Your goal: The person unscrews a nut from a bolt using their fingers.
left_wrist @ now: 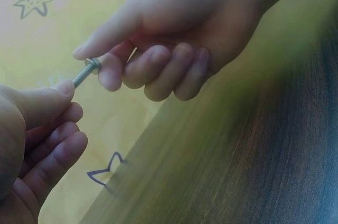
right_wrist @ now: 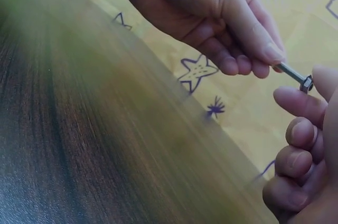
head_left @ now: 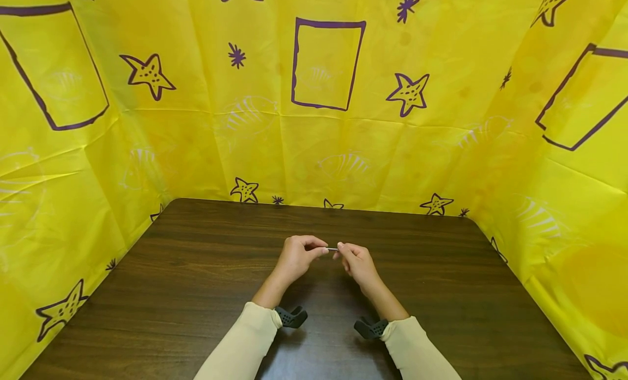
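A thin metal bolt (head_left: 332,249) spans the gap between the two hands, held above the dark wooden table (head_left: 196,293). My left hand (head_left: 295,257) pinches one end of it between thumb and fingertips, hiding that end. On the other end sits a small hex nut (right_wrist: 306,83), also seen in the left wrist view at the end of the threaded shank (left_wrist: 82,75). My right hand (head_left: 360,264) has its thumb and index finger on either side of the nut, with its other fingers curled toward the palm.
Yellow cloth (head_left: 333,134) printed with purple starfish and white fish surrounds the table on the back, left and right. A dark wrist band (head_left: 291,317) is on the left wrist and another (head_left: 371,328) on the right. Cream sleeves (head_left: 240,344) cover the forearms.
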